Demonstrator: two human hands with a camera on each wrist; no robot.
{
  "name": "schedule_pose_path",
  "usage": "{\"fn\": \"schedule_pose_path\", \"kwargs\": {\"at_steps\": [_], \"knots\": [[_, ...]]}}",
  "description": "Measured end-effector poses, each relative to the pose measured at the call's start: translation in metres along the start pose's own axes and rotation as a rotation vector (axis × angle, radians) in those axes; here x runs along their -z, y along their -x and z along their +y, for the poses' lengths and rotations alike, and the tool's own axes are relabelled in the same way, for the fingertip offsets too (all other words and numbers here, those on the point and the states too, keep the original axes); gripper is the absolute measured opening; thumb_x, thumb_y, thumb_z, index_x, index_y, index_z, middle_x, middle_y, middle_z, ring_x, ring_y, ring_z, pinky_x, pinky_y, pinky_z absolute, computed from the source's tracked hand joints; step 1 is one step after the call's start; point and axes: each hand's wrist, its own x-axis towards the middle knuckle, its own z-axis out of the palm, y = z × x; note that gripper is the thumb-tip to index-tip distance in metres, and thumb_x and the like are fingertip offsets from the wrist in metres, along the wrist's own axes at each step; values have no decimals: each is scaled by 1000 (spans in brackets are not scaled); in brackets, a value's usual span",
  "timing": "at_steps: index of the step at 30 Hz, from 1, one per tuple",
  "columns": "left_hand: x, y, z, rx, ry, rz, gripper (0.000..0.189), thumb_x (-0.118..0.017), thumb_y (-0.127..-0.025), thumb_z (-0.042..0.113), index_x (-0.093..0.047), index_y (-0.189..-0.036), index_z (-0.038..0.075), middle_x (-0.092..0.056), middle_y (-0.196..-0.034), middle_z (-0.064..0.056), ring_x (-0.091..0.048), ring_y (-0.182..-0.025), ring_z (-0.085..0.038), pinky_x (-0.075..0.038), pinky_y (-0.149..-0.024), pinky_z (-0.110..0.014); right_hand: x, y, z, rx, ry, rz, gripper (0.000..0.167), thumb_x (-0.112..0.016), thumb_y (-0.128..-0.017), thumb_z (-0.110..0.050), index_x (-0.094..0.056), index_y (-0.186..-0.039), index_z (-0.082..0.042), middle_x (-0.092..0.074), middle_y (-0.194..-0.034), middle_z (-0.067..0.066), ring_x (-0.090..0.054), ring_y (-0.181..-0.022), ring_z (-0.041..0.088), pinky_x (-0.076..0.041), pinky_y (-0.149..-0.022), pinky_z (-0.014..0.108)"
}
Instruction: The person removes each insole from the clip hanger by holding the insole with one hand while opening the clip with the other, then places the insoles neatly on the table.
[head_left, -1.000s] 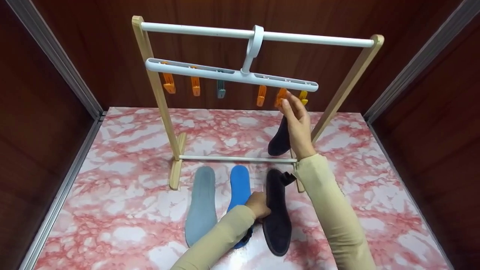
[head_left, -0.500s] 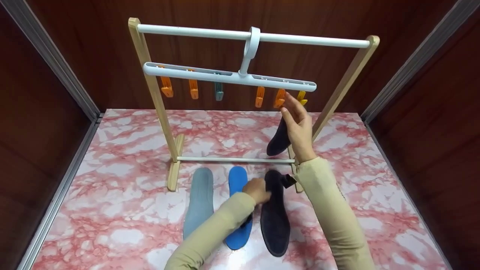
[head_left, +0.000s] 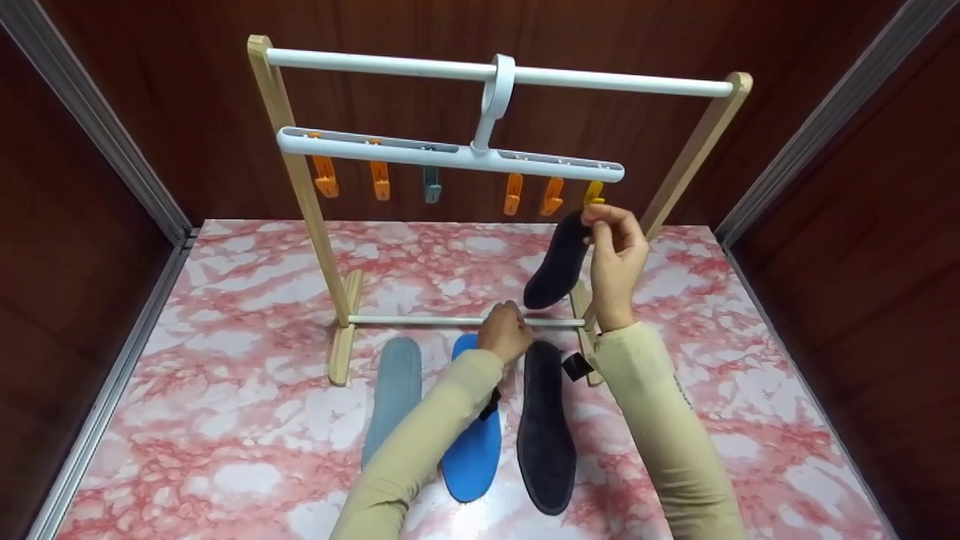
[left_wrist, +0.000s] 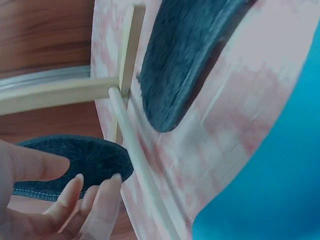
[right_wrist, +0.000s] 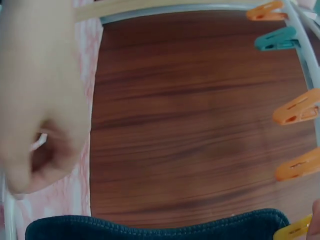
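Observation:
A black insole (head_left: 559, 266) hangs at a slant beneath a yellow clip (head_left: 594, 193) at the hanger's right end. My right hand (head_left: 619, 266) has thumb and index finger at that insole's upper end, pinching it just under the clip; in the right wrist view a fingertip (right_wrist: 314, 220) overlaps the yellow clip. My left hand (head_left: 504, 334) is low by the rack's bottom bar, holding nothing. Its thumb and loosely bent fingers stand apart in the left wrist view, overlapping the hanging insole (left_wrist: 90, 160). A second black insole (head_left: 546, 435) lies flat below.
A blue insole (head_left: 472, 461) and a grey one (head_left: 396, 390) lie on the red-and-white marbled surface (head_left: 247, 450). The wooden rack (head_left: 289, 135) carries a white clip hanger (head_left: 420, 154) with several orange clips (head_left: 380, 180) and a teal clip (head_left: 431, 184). Dark wood panels surround it.
My right hand has moved right, from the orange clip to the hanging insole's top. My left hand has risen from between the blue and black insoles to the bottom bar.

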Motion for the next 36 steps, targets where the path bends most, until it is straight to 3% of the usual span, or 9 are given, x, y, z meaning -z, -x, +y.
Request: {"fn": "schedule_pose_path", "kwargs": {"at_steps": [3, 6, 10, 14, 18, 22, 28, 31, 36], "knots": [[1, -9, 1, 16, 23, 46, 12, -61, -87, 13, -55, -89, 3, -57, -92, -13, -61, -83, -31, -50, -77, -38, 2, -2, 2, -2, 4, 62, 23, -47, -88, 12, -66, -88, 0, -65, -82, 1, -60, -77, 14, -46, -64, 21], [2, -19, 3, 7, 43, 136, 22, -67, -84, 16, -51, -90, 3, -54, -92, -14, -60, -84, -32, -49, -78, -38, 3, -3, 3, -16, -11, 110, 24, -46, -87, 13, -65, -87, -2, -64, -81, 1, -61, -76, 15, -46, -62, 21], [4, -33, 8, -9, 102, 213, 40, -75, -80, 19, -48, -101, -1, -54, -102, -18, -58, -97, -35, -47, -88, -39, 3, -3, 5, -46, -31, 129, 26, -45, -86, 14, -64, -89, -2, -64, -83, 1, -61, -75, 13, -46, -62, 20], [7, -44, 11, -69, 110, 145, 49, -71, -83, 16, -47, -121, -4, -53, -120, -20, -52, -115, -35, -42, -99, -40, 2, -3, 6, -81, -11, 106, 25, -44, -86, 14, -63, -96, 1, -63, -91, 4, -59, -84, 14, -47, -70, 23], [5, -49, 13, -138, 63, 90, 37, -64, -86, 8, -51, -120, -3, -51, -121, -20, -51, -116, -35, -42, -100, -40, 1, -2, 5, -115, 30, 70, 24, -45, -88, 12, -59, -105, 4, -61, -104, 11, -57, -96, 17, -45, -80, 25], [2, -51, 15, -128, 76, 87, 23, -59, -87, 4, -57, -110, -1, -54, -113, -17, -54, -112, -32, -43, -99, -35, 1, -3, 6, -122, 64, 33, 26, -47, -90, 10, -55, -114, 6, -57, -113, 14, -54, -105, 20, -42, -88, 25], [0, -50, 15, -128, 197, 156, 11, -58, -83, -5, -60, -93, -1, -58, -98, -16, -59, -93, -30, -47, -87, -34, 5, -9, 4, -142, 70, -30, 33, -55, -93, -1, -53, -125, 5, -56, -122, 13, -52, -112, 19, -40, -97, 25], [0, -48, 15, -140, 237, 160, 8, -57, -83, -6, -58, -90, -2, -60, -93, -17, -60, -89, -31, -48, -83, -37, 9, -13, 4, -183, 78, -65, 36, -57, -94, -8, -53, -129, 3, -57, -122, 11, -53, -111, 15, -40, -99, 24], [0, -46, 17, -106, 254, 132, 7, -57, -86, -5, -57, -92, -1, -66, -89, -17, -63, -88, -31, -49, -82, -39, 12, -18, 4, -229, 85, -99, 39, -56, -96, -13, -53, -131, 3, -59, -118, 8, -54, -107, 12, -41, -98, 23]]}}
